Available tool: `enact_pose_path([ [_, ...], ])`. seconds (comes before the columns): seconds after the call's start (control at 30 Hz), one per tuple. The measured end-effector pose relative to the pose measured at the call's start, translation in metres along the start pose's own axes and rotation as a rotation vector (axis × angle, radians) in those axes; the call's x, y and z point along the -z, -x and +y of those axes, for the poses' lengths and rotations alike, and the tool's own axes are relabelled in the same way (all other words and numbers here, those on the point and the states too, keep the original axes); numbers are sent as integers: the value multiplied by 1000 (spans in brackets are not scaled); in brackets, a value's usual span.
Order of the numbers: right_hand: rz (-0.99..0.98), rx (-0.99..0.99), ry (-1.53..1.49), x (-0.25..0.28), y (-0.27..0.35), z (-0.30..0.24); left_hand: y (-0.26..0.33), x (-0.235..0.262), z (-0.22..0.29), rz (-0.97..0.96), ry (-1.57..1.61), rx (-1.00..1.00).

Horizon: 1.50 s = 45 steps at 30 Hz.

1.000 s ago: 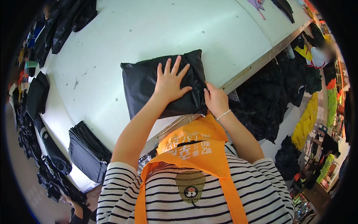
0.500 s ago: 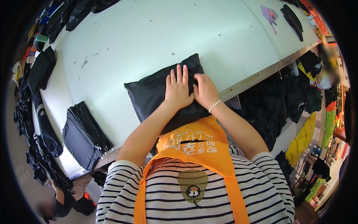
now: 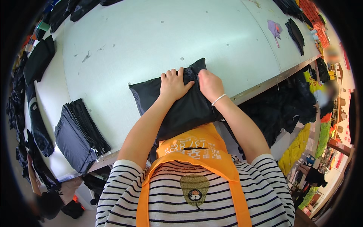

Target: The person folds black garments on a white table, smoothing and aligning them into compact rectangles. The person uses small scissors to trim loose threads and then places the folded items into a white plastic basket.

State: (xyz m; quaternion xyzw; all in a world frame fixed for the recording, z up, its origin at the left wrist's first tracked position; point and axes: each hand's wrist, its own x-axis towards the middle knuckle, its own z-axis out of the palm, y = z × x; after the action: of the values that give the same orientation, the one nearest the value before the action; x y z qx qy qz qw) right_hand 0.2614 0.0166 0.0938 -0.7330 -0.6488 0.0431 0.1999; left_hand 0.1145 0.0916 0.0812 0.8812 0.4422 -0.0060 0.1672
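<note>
Head view, looking down over a striped shirt and an orange apron [image 3: 196,151]: both bare hands lie on a black, puffy plastic package [image 3: 181,108] at the near edge of a pale work table [image 3: 151,41]. The left hand [image 3: 173,85] rests palm down on the far part of the package, fingers close together and curled over its far edge, thumb stretched out to the right. The right hand [image 3: 210,85] sits just beside it, thumb side toward the left hand, fingers bent down and gripping the bunched far corner of the package; a thin white bracelet [image 3: 218,99] circles its wrist. The two hands are nearly touching, with a crumpled fold of the black film rising between them. The package runs from beyond the fingertips back toward the person's body, under both forearms, and its near end overhangs the table edge against the apron.

Well to the left of the left hand, near the table's left edge, lies a flat stack of dark folded bags [image 3: 77,134]. Farther left and beyond it, dark garments [image 3: 38,58] hang over the table's rim. Far beyond the right hand, at the distant right corner, lie a small purple scrap [image 3: 275,28] and a dark strip of cloth [image 3: 295,34]. To the right of the right forearm, below the table edge, dark clothing is heaped [image 3: 276,109], with yellow-green fabric [image 3: 298,145] lower down.
</note>
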Motion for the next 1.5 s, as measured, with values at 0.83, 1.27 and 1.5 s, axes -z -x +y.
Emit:
enact_pose_path([
  [0.83, -555, -187, -279, -8, -71, 15, -68, -15, -10, -209, 496, 366],
  [1.27, -585, 82, -152, 59, 41, 21, -80, -22, -3, -214, 405, 431],
  [1.5, -15, -200, -211, 41, 109, 10, -66, 7, 20, -214, 236, 267],
])
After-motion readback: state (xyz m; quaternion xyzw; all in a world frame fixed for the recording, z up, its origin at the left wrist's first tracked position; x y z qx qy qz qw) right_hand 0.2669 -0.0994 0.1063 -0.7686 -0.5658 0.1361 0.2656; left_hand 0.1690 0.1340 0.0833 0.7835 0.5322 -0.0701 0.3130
